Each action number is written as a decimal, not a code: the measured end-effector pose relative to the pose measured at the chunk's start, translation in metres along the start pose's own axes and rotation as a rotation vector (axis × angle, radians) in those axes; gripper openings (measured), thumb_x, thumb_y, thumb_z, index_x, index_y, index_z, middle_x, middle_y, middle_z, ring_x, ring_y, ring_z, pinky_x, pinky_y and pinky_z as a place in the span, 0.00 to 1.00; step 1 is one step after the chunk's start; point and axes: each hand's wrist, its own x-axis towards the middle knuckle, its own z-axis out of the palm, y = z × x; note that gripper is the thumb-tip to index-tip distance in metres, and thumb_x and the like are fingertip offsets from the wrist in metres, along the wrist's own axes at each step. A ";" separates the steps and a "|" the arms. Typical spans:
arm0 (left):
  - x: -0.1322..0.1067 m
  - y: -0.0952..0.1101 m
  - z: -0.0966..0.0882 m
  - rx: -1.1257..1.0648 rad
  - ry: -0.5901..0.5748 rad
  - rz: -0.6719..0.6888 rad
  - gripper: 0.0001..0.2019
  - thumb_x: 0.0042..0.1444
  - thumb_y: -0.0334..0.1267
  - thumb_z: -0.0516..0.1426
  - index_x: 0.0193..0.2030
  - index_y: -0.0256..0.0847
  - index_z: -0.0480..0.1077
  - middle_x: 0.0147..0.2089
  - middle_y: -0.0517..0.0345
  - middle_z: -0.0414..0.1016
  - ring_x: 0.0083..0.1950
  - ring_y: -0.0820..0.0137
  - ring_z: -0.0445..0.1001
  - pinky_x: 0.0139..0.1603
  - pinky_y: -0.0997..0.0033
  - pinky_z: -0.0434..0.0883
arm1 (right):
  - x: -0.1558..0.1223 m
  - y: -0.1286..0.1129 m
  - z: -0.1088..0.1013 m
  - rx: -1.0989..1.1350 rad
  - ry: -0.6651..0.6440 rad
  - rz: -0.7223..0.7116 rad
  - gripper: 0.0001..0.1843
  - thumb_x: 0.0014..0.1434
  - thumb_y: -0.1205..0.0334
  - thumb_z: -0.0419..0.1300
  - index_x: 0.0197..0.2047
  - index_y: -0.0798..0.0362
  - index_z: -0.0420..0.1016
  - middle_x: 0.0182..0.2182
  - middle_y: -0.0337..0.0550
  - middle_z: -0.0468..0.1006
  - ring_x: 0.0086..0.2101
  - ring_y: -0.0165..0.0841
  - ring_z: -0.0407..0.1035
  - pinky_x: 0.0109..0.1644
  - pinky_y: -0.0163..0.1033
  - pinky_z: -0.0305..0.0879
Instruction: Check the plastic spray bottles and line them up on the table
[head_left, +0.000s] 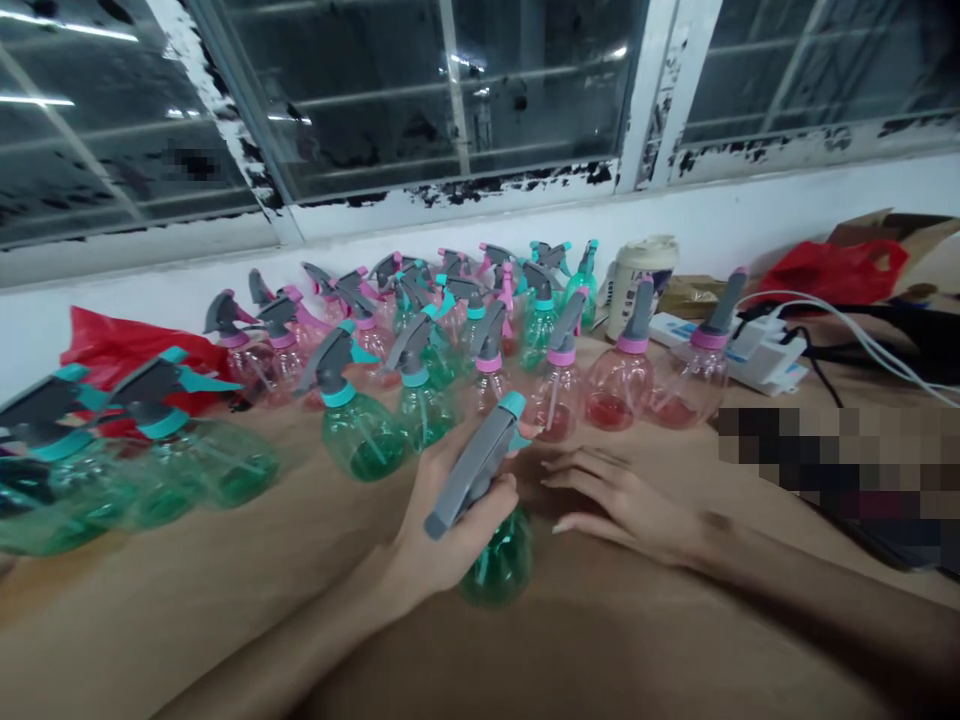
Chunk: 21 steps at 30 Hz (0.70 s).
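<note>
My left hand [442, 520] is closed around the neck of a green spray bottle [499, 565] with a grey and teal trigger head, near the front middle of the table. The fingers cover its collar. To the right, my right hand [611, 500] hovers over or rests on the tabletop, fingers stretched out and holding nothing; whether it touches the table I cannot tell. Just beyond the hands stand a pink spray bottle [551, 405] and a green spray bottle [364, 440], each with some liquid inside.
Several more green and pink spray bottles crowd the table [300, 560] toward the wall. Red plastic bags lie at left [142, 345] and right [840, 270]. A paper cup [637, 280] and a white power strip [765, 350] with cables stand at back right, under windows.
</note>
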 end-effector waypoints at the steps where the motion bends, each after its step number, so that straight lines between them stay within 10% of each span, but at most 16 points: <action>1: 0.001 0.000 -0.001 0.010 -0.015 -0.014 0.08 0.49 0.33 0.50 0.36 0.46 0.66 0.26 0.63 0.64 0.25 0.71 0.63 0.29 0.68 0.69 | -0.003 0.005 0.002 -0.008 0.004 0.006 0.20 0.61 0.49 0.53 0.50 0.54 0.68 0.49 0.49 0.73 0.51 0.39 0.66 0.54 0.50 0.65; 21: 0.004 0.001 -0.007 -0.019 -0.139 -0.044 0.15 0.52 0.35 0.51 0.47 0.48 0.69 0.36 0.57 0.73 0.35 0.66 0.73 0.39 0.65 0.75 | 0.002 0.011 0.022 0.018 -0.022 0.003 0.15 0.64 0.59 0.51 0.52 0.52 0.68 0.51 0.44 0.74 0.55 0.35 0.62 0.61 0.51 0.57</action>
